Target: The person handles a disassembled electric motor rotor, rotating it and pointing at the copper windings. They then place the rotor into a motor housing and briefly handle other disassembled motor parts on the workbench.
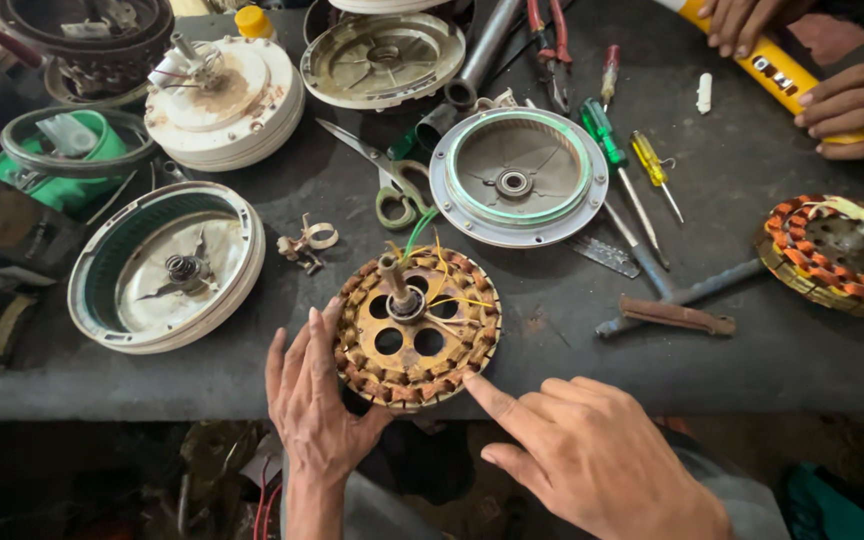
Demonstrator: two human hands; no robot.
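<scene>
Copper windings ring the fan motor stator [417, 331] that sits near the front edge of my dark worktop [772, 350], its shaft standing up and thin yellow and green wires trailing over its face. My left hand [314, 400] lies flat with fingers spread wide, fingertips resting against the stator's left rim, gripping nothing. My right hand [592, 455] is loosely curled, its forefinger stretched out and touching the stator's lower right edge; it holds nothing either.

Left of the stator lies a white fan housing [165, 265] with a green inner band, open side up. Just behind the stator is a grey round end cover [518, 177] with a bearing at its centre, and beside that a pair of scissors [384, 172]. Green and yellow screwdrivers [624, 160] lie to the right of the cover. A rusty flat bar [676, 316] rests well right of the stator. At the far right sits a second wound stator [834, 255], and another person's hands [842, 95] rest on a yellow tool.
</scene>
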